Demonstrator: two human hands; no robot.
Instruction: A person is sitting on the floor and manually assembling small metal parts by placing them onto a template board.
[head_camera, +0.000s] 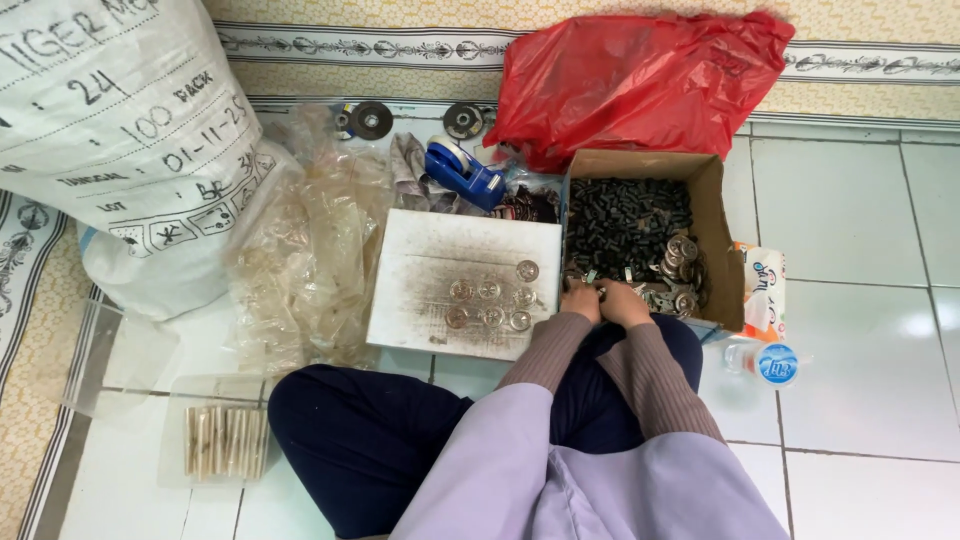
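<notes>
I sit cross-legged on a tiled floor. My left hand (581, 299) and my right hand (627, 300) are close together at the near edge of an open cardboard box (718, 240). The box holds several small black parts (625, 215) and round silvery metal pieces (680, 262). Both hands are curled over small metal pieces; what exactly each grips is too small to tell. Left of the hands lies a worn white board (430, 250) with several round metal discs (492, 300) laid out in rows on it.
A big white printed sack (120, 140) stands at the far left, crumpled clear plastic bags (310, 250) beside it. A red plastic bag (630, 80), a blue tape dispenser (462, 172), a clear tub of sticks (222, 440) and a bottle cap (777, 362) lie around.
</notes>
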